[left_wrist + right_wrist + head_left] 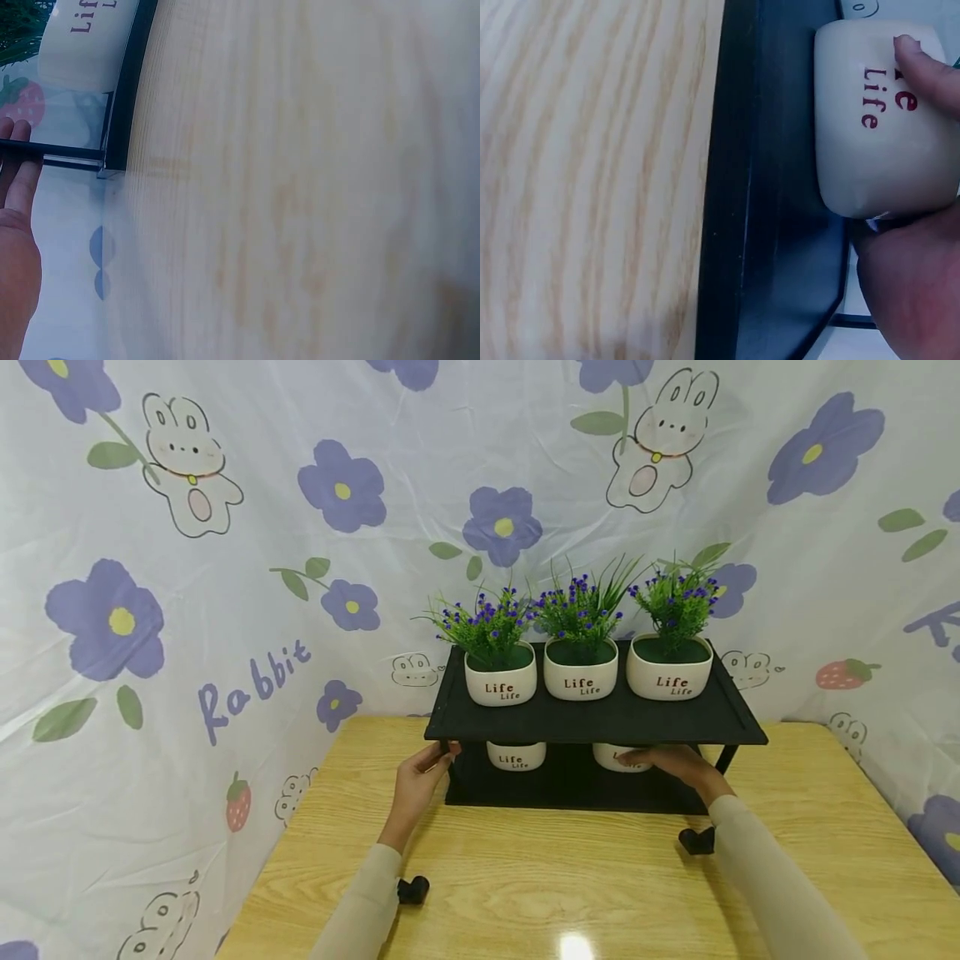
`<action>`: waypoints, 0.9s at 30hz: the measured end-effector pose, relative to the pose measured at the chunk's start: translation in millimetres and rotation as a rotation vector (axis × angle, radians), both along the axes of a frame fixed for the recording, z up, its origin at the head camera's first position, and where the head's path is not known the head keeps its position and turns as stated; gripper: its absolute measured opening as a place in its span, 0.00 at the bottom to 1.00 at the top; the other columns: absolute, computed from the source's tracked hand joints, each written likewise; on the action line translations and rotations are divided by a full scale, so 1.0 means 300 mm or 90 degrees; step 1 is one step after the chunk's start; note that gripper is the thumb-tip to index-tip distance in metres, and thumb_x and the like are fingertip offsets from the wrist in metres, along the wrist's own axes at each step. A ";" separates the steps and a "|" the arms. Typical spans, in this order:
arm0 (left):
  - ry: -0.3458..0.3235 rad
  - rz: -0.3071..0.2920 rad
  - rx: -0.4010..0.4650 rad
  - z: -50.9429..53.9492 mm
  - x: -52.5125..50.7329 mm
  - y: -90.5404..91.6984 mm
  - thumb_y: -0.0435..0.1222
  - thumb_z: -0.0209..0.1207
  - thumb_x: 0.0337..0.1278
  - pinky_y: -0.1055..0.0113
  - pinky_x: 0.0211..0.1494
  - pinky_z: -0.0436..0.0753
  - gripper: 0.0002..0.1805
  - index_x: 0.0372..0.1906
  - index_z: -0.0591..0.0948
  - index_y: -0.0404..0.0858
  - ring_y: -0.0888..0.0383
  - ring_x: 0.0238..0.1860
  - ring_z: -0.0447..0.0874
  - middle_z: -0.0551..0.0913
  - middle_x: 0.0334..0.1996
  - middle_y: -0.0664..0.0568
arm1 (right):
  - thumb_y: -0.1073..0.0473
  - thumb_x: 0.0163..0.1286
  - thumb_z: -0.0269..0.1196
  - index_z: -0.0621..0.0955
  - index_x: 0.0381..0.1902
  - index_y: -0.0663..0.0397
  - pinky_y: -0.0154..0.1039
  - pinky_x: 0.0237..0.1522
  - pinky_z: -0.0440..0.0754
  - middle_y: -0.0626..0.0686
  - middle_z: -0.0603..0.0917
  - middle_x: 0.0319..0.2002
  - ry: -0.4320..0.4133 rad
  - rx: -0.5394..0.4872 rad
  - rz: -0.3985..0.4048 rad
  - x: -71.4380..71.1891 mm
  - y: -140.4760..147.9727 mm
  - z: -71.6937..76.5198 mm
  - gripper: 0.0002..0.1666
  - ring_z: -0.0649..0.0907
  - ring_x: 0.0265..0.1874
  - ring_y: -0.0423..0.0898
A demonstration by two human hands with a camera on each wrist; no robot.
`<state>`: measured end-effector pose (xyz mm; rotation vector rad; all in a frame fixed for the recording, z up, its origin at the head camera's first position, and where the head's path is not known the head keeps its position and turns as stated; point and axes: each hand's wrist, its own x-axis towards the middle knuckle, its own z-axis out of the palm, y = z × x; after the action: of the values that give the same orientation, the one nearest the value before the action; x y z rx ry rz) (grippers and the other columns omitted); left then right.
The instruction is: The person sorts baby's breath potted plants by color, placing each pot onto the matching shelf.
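Observation:
A black two-tier shelf stands on the table. In the head view my left hand is at its front left corner; the left wrist view has its fingers curled round a thin black post. My right hand reaches under the upper tier and grips the lower right white flowerpot. The right wrist view has the thumb across the pot's front lettering, with the pot at the lower board. The upper board hides this pot's top in the head view.
Three white pots with purple-flowered artificial plants stand in a row on the upper tier. Another white pot sits at lower left. Beneath is a wood-grain table; a rabbit-and-flower printed cloth hangs behind.

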<state>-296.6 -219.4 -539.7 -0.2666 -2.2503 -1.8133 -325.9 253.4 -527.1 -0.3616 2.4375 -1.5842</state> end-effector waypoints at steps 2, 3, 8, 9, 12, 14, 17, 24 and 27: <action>-0.001 0.000 0.001 -0.001 0.000 0.001 0.32 0.64 0.74 0.75 0.59 0.85 0.18 0.64 0.86 0.39 0.50 0.61 0.89 0.90 0.57 0.40 | 0.50 0.72 0.73 0.78 0.72 0.59 0.71 0.76 0.68 0.64 0.82 0.68 0.001 -0.002 -0.006 -0.002 0.000 -0.001 0.36 0.78 0.70 0.67; 0.000 0.001 0.001 0.000 0.001 0.001 0.32 0.64 0.74 0.75 0.59 0.86 0.18 0.65 0.86 0.39 0.50 0.60 0.89 0.90 0.57 0.39 | 0.50 0.72 0.73 0.77 0.73 0.59 0.71 0.76 0.68 0.65 0.82 0.68 0.000 -0.005 -0.011 -0.002 0.000 -0.002 0.37 0.78 0.70 0.67; -0.004 -0.001 0.005 0.002 0.003 0.003 0.32 0.64 0.75 0.74 0.59 0.86 0.18 0.65 0.86 0.39 0.56 0.59 0.89 0.89 0.58 0.40 | 0.49 0.71 0.74 0.75 0.76 0.58 0.71 0.76 0.68 0.65 0.83 0.67 -0.006 -0.017 -0.036 0.008 0.001 -0.010 0.41 0.79 0.70 0.68; -0.004 -0.001 0.004 0.002 0.002 0.004 0.32 0.64 0.75 0.74 0.59 0.86 0.18 0.65 0.86 0.39 0.57 0.59 0.89 0.89 0.58 0.40 | 0.49 0.71 0.74 0.75 0.76 0.58 0.71 0.76 0.68 0.65 0.84 0.66 -0.006 -0.016 -0.039 0.010 0.001 -0.010 0.41 0.79 0.69 0.68; -0.007 0.000 0.000 0.001 0.001 0.004 0.32 0.64 0.75 0.73 0.60 0.86 0.18 0.66 0.86 0.40 0.59 0.58 0.89 0.89 0.59 0.41 | 0.48 0.71 0.74 0.75 0.75 0.59 0.71 0.76 0.68 0.64 0.86 0.64 -0.001 -0.009 -0.043 0.014 0.002 -0.010 0.40 0.80 0.69 0.67; -0.007 0.000 -0.002 0.000 0.000 0.004 0.33 0.64 0.75 0.73 0.60 0.86 0.18 0.66 0.86 0.41 0.59 0.59 0.89 0.89 0.59 0.41 | 0.48 0.71 0.74 0.76 0.74 0.59 0.71 0.77 0.66 0.64 0.85 0.65 0.001 -0.006 -0.048 0.013 0.001 -0.011 0.40 0.78 0.70 0.68; -0.007 -0.002 -0.002 -0.002 0.000 0.004 0.33 0.64 0.75 0.73 0.60 0.86 0.18 0.65 0.86 0.41 0.59 0.59 0.89 0.89 0.59 0.41 | 0.48 0.72 0.73 0.73 0.76 0.59 0.73 0.77 0.64 0.65 0.80 0.70 0.004 -0.001 -0.051 0.012 -0.001 -0.015 0.42 0.74 0.73 0.69; -0.002 0.008 0.001 -0.004 0.001 0.001 0.32 0.64 0.75 0.75 0.58 0.86 0.18 0.65 0.86 0.40 0.63 0.57 0.89 0.89 0.58 0.41 | 0.54 0.72 0.72 0.61 0.81 0.61 0.71 0.76 0.67 0.69 0.68 0.76 0.046 0.009 -0.052 0.015 -0.019 -0.026 0.49 0.70 0.75 0.70; -0.001 0.010 -0.003 -0.004 0.002 0.001 0.31 0.64 0.75 0.75 0.58 0.85 0.18 0.65 0.86 0.40 0.67 0.55 0.88 0.89 0.59 0.40 | 0.56 0.71 0.73 0.58 0.81 0.64 0.70 0.74 0.69 0.71 0.68 0.75 0.085 0.037 -0.066 0.028 -0.025 -0.026 0.51 0.71 0.73 0.71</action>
<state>-296.1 -219.0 -541.0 -0.2473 -2.2510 -1.8014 -317.5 246.0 -534.8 -0.3475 2.6361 -1.5729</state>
